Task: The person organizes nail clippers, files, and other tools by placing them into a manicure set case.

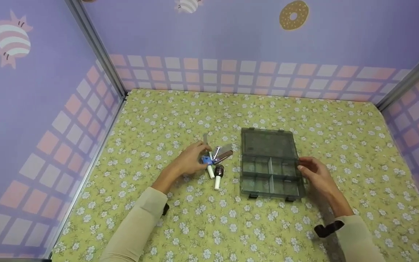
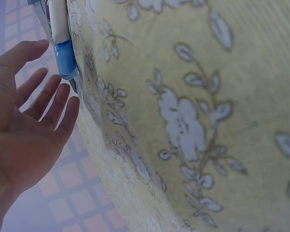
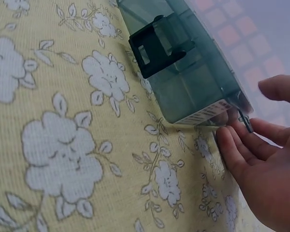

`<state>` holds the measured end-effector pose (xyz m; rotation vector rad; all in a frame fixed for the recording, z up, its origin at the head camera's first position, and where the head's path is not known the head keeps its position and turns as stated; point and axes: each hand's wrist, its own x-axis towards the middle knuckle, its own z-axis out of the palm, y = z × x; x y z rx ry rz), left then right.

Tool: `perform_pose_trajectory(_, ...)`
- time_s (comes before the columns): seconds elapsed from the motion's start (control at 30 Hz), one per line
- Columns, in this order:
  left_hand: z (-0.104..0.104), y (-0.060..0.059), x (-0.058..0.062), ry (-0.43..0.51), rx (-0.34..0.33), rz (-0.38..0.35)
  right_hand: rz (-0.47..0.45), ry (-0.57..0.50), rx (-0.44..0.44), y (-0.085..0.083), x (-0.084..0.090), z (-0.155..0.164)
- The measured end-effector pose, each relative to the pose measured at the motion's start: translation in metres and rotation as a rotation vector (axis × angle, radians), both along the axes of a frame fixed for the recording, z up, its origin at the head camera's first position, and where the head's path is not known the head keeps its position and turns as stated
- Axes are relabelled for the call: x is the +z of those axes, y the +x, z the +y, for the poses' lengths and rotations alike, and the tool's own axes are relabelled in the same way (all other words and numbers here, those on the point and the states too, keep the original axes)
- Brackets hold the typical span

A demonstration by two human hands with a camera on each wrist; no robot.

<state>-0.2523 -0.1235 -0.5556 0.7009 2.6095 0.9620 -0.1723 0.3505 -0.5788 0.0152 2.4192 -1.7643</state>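
My left hand (image 1: 191, 160) reaches over a small group of manicure items, its fingers spread around a blue nail polish bottle (image 1: 207, 160) with a white cap. In the left wrist view the blue bottle (image 2: 66, 59) lies just beyond the fingertips, and no grip on it shows. A dark nail polish bottle (image 1: 219, 170) with a white cap lies beside it. My right hand (image 1: 316, 176) is at the right side of a translucent grey-green compartment box (image 1: 270, 174). In the right wrist view its fingers rest against the box's (image 3: 193, 92) lower edge, with the thumb apart.
The box's lid (image 1: 267, 142) lies opened toward the back. A silver nail clipper (image 1: 216, 153), a brownish flat piece (image 1: 224, 156) and a grey strip (image 1: 205, 138) lie by the bottles. A flowered cloth (image 1: 195, 225) covers the table; patterned walls (image 1: 231, 36) enclose it.
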Motion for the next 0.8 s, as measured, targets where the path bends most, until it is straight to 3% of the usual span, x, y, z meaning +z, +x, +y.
perform_pose_trajectory(0.2,-0.0028,0.0016,-0.0037,0.028,-0.043,-0.001,0.008,-0.013,-0.01,-0.0018,-0.0058,0.0001)
perform_pose_trajectory(0.43,-0.0017,0.0062,-0.008,0.058,-0.03,-0.033,0.036,-0.039,-0.011,0.0,-0.009,0.0023)
perform_pose_trajectory(0.8,0.0006,0.0062,-0.0102,0.001,-0.062,0.01,0.025,-0.062,-0.021,0.0001,-0.0093,0.0009)
